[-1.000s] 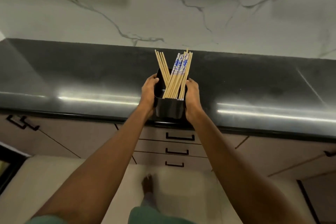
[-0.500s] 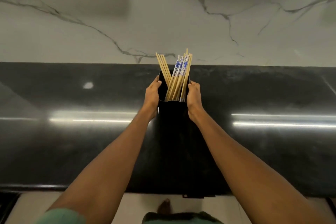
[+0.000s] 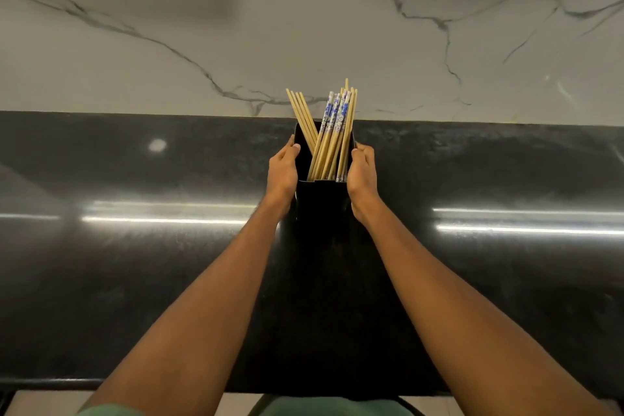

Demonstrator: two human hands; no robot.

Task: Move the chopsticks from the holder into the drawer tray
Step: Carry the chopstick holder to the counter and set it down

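A black rectangular holder (image 3: 322,199) stands on the dark countertop (image 3: 135,263), close to the back wall. Several bamboo chopsticks (image 3: 332,142), some with blue-and-white patterned tops, stick out of it and lean toward the wall. My left hand (image 3: 283,172) grips the holder's left side and my right hand (image 3: 363,174) grips its right side, thumbs at the rim. No drawer or tray is in view.
A pale marble backsplash (image 3: 304,27) rises behind the glossy counter. The counter's front edge (image 3: 50,383) runs along the bottom of the view, with a strip of light floor below it.
The holder, gripped by both hands, went from over the counter's front edge to farther back near the wall. The view moved forward, so the drawers below dropped out of sight.
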